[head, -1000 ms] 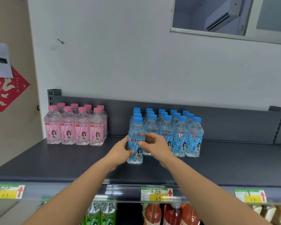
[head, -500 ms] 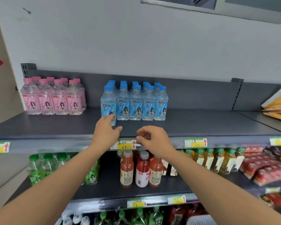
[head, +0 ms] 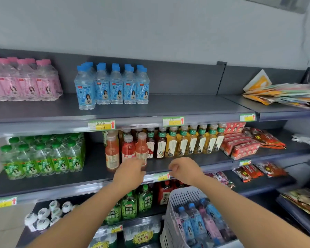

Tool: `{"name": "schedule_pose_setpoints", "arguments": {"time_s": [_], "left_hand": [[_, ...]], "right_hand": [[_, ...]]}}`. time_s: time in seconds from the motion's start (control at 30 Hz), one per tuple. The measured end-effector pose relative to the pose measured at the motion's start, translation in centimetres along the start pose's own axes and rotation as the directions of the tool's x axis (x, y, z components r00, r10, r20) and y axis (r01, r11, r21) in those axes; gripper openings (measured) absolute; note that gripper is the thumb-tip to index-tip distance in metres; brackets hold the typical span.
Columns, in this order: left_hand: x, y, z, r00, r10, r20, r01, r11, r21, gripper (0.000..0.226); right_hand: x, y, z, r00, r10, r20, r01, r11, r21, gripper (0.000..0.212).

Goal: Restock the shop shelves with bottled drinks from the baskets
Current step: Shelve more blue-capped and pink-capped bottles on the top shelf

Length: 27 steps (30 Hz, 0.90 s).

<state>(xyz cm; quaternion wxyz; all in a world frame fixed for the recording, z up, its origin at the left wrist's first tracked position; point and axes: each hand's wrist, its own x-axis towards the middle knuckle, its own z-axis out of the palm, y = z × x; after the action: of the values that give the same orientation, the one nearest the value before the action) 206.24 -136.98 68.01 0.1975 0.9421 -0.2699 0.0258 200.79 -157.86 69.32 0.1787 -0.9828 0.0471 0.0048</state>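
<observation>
While both forearms reach forward from the bottom edge of the head view, the left hand (head: 130, 173) sits at the front lip of the middle shelf (head: 95, 170), back uppermost. Its fingers are loosely curled and hold nothing. It overlaps the juice bottles (head: 127, 149) behind it; contact cannot be confirmed. The right hand (head: 185, 170) is near it to the right and level with the price label (head: 162, 176). Its thumb and forefinger are drawn close, the other fingers are loosely curled, and it holds nothing.

Edges and room:
- The top shelf (head: 186, 108) shows bare dark surface from the blue-capped bottles (head: 115, 85) rightward to the upright joint.
- One bottle at the left end of that group stands forward of the row.
- The pink-capped bottles (head: 21, 81) stand well apart at far left.
- Flat packets (head: 284, 95) lie on the next shelf section to the right.
- On the middle shelf, the green-capped bottles (head: 41, 158) stand to the left and the tea bottles (head: 191, 142) to the right of the hands.

Containers:
- The white slotted basket (head: 182, 196) sits at lower right, under the right forearm.
- It holds the basket bottles (head: 195, 222), blue-capped and pink-labelled, leaning against one another.
</observation>
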Motion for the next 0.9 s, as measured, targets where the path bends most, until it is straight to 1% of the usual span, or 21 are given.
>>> {"name": "schedule_pose_setpoints", "arguments": {"time_s": [0.1, 0.17, 0.3, 0.43, 0.5, 0.6, 0.7, 0.8, 0.9], "left_hand": [[-0.2, 1.0, 3.1, 0.995, 0.037, 0.088, -0.038, 0.999, 0.014, 0.028], [-0.3, 2.0, 5.2, 0.986, 0.07, 0.153, -0.077, 0.996, 0.04, 0.026], [-0.6, 4.3, 9.3, 0.965, 0.098, 0.244, -0.11, 0.993, 0.036, 0.027], [-0.4, 7.0, 13.4, 0.939, 0.117, 0.325, -0.14, 0.989, 0.049, 0.016], [0.0, 8.3, 15.9, 0.927, 0.107, 0.36, -0.134, 0.99, 0.05, 0.01], [0.9, 10.1, 20.3, 0.91, 0.069, 0.409, -0.097, 0.994, 0.048, 0.01], [2.0, 11.6, 24.8, 0.895, 0.04, 0.445, -0.086, 0.993, 0.082, 0.017], [3.0, 12.4, 29.3, 0.871, -0.001, 0.491, -0.05, 0.994, 0.093, 0.015], [3.9, 12.8, 33.1, 0.84, -0.081, 0.536, 0.015, 0.992, 0.125, 0.027]], "right_hand": [[-1.8, 2.8, 1.0, 0.991, 0.126, 0.041, -0.126, 0.992, 0.005, 0.027], [-3.2, 4.7, 1.8, 0.976, 0.207, 0.071, -0.207, 0.978, -0.009, 0.027], [-5.8, 8.8, 3.5, 0.942, 0.318, 0.108, -0.319, 0.948, -0.014, 0.024], [-7.3, 13.2, 5.4, 0.899, 0.407, 0.162, -0.408, 0.912, -0.027, 0.024], [-7.7, 15.7, 6.4, 0.88, 0.438, 0.182, -0.44, 0.897, -0.032, 0.023], [-7.8, 19.6, 7.7, 0.848, 0.48, 0.223, -0.482, 0.875, -0.05, 0.022], [-7.2, 23.5, 9.5, 0.813, 0.52, 0.263, -0.523, 0.85, -0.063, 0.026], [-6.2, 26.9, 11.5, 0.799, 0.533, 0.277, -0.536, 0.841, -0.071, 0.033], [-4.8, 29.9, 13.9, 0.778, 0.561, 0.282, -0.563, 0.822, -0.082, 0.037]]}}
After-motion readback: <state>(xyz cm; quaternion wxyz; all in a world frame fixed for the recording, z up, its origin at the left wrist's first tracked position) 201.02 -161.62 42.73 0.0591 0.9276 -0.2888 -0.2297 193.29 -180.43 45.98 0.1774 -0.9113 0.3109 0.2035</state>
